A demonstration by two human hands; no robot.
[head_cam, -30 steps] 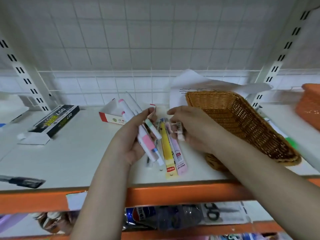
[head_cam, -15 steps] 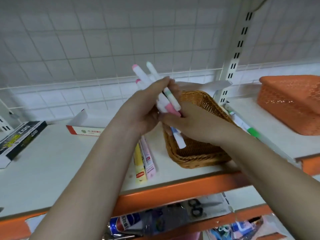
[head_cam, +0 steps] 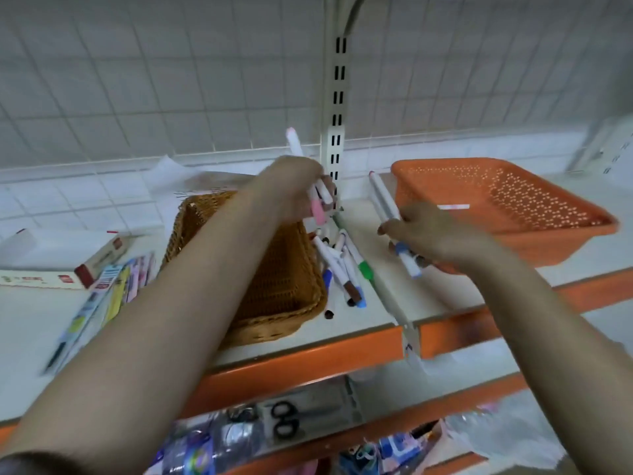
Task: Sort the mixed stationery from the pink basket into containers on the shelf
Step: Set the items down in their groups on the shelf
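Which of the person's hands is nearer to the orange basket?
The right hand: it holds pens just in front of the orange basket's near-left rim. The left hand holds pens further left, above the wicker basket.

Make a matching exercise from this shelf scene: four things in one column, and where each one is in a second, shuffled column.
Things
1. wicker basket
2. orange basket
3. loose markers
4. scissors

Places
A. on the lower shelf, under the orange edge
B. lying on the shelf between the two baskets
C. right section of the shelf, beyond the right hand
D. under the left hand's forearm

Pairs: 1-D, 2-C, 3-B, 4-A
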